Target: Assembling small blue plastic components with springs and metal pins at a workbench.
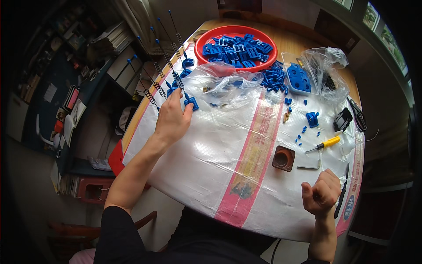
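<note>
My left hand (172, 118) is at the far left of the table, fingers stretched out and thumb apart. It is beside a square blue base (191, 104) that carries a thin rod with a black coil spring (177, 81) and a blue tip; I see no grip on it. Several similar spring-rod pieces stand along the table's left edge, some partly behind the hand. My right hand (322, 192) is curled into a loose fist above the near right of the table, with nothing showing in it. A hex key (309, 166) and a brown square cup (283, 159) lie near it.
A red basin (273, 58) full of blue plastic parts stands at the back, beside crumpled clear bags (224, 81) and a pile of blue pieces (275, 78). On the right are a yellow screwdriver (330, 141), a blue bracket (312, 119) and a black-handled knife (342, 198).
</note>
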A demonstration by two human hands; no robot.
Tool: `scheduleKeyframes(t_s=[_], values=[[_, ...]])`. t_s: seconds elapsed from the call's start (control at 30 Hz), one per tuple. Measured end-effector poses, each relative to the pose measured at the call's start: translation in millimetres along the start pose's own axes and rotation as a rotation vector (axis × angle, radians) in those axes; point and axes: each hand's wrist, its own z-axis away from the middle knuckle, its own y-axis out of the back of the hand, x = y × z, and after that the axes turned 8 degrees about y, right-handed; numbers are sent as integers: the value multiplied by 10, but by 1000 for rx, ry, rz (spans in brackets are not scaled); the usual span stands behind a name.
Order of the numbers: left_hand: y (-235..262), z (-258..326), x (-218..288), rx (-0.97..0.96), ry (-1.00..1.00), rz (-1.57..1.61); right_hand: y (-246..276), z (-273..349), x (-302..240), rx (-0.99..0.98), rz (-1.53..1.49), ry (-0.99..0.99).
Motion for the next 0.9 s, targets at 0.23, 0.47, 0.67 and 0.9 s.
scheduleKeyframes(t_s=[0.23,0.47,0.67,0.9], values=[[-204,-239,-186,36,-12,78,5,-17,-14,2,0,12],[119,87,234,36,-42,425,7,4,-3,-8,-11,8],[497,160,680,-435,121,1100,19,7,-1,-11,-7,14],[386,-8,1006,-700,279,1346,22,-2,3,3,5,20]])
